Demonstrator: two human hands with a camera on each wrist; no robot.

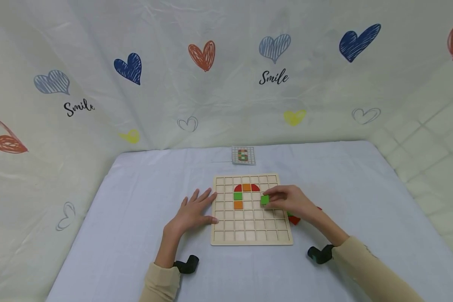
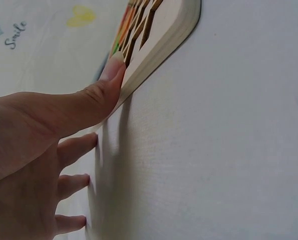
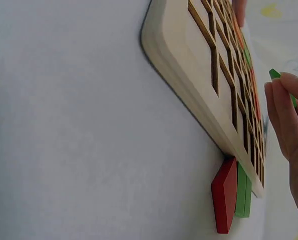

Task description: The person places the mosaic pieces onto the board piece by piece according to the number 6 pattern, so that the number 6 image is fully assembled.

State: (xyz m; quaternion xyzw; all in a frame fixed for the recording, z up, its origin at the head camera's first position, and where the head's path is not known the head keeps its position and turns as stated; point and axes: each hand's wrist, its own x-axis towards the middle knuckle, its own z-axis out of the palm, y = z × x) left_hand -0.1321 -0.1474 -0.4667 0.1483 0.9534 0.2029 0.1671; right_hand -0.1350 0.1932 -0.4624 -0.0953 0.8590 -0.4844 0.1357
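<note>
A wooden grid board [image 1: 251,237] lies on the table, holding two red curved pieces [image 1: 238,188], an orange square [image 1: 246,187] between them, a green square [image 1: 238,196] and another orange square [image 1: 238,205] below. The right hand [image 1: 290,200] pinches a green square piece [image 1: 264,200] over the board's right part; in the right wrist view the same hand [image 3: 294,110] holds it by its edges. With fingers spread, the left hand [image 1: 193,213] touches the board's left edge, its thumb on the rim in the left wrist view, where the hand [image 2: 53,130] shows large.
Red and green pieces [image 3: 224,197] lie beside the board's right edge, partly under the right forearm in the head view. A small card [image 1: 243,155] with a printed grid pattern lies behind the board. A cloth with printed hearts hangs behind the table.
</note>
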